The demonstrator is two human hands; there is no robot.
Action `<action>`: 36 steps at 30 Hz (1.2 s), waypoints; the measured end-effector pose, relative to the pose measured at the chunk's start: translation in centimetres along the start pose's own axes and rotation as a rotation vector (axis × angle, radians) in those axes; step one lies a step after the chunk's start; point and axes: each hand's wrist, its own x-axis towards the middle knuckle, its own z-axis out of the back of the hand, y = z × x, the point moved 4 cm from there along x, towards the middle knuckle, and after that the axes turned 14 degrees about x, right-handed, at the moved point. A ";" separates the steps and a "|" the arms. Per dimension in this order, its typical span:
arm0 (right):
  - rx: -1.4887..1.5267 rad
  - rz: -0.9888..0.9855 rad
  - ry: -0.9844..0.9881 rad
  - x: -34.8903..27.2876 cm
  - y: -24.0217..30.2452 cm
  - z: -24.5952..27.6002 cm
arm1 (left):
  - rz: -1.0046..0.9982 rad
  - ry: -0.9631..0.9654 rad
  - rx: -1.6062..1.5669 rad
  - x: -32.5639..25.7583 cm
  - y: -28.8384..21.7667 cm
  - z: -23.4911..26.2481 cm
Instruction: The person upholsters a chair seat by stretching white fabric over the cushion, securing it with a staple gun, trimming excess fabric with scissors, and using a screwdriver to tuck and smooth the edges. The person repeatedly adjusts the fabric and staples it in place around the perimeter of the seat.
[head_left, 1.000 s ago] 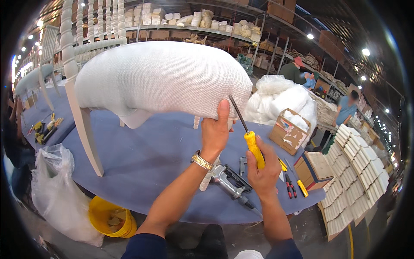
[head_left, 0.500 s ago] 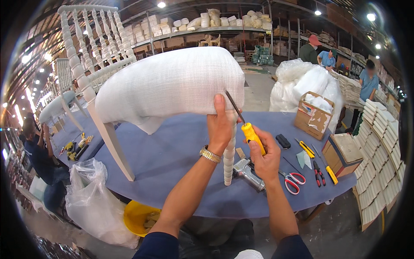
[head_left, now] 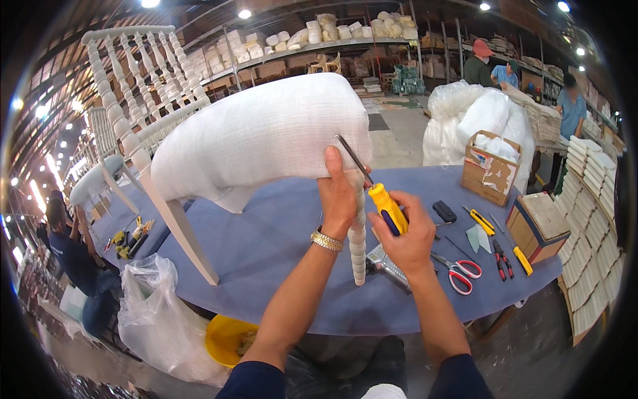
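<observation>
A cream chair point(head_left: 113, 103) with turned spindles stands on the table, its seat point(head_left: 266, 126) covered in white woven fabric. My left hand point(head_left: 337, 193) is closed round the top of the turned front leg point(head_left: 357, 246), thumb against the fabric at the seat's lower corner. In my right hand point(head_left: 411, 233) is a screwdriver point(head_left: 389, 207) with a yellow and blue handle. Its metal shaft slants up and left, and the tip touches or nearly touches the fabric just above my left thumb. A flap of loose fabric point(head_left: 234, 199) hangs below the seat.
On the blue table point(head_left: 279, 233) lie a staple gun point(head_left: 392, 271), red-handled scissors point(head_left: 458, 271), pliers point(head_left: 502, 258), a yellow cutter point(head_left: 481, 221) and another yellow-handled tool point(head_left: 522, 259). Cardboard boxes point(head_left: 490, 174) stand at right. A plastic bag point(head_left: 159, 319) and yellow bucket point(head_left: 226, 340) sit below. People work further off.
The view has shifted slightly, so the table and tools appear further right. Both hands keep their grip; the screwdriver's tip stays close to the seat corner, and its handle has turned to show more blue.
</observation>
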 end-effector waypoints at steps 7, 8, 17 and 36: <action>0.322 -0.424 0.163 0.6 -1.5 0.1 | -0.050 0.031 0.000 0.2 0.3 0.1; 0.465 -0.551 0.210 0.4 -2.1 0.1 | -0.040 0.056 0.068 0.1 0.1 0.3; 1.437 -1.104 0.370 -0.7 -6.5 -2.2 | 0.044 0.219 0.211 0.1 -0.7 1.6; -0.755 -1.064 0.106 -14.7 -15.5 28.3 | -0.940 1.097 1.633 8.8 -16.9 -3.2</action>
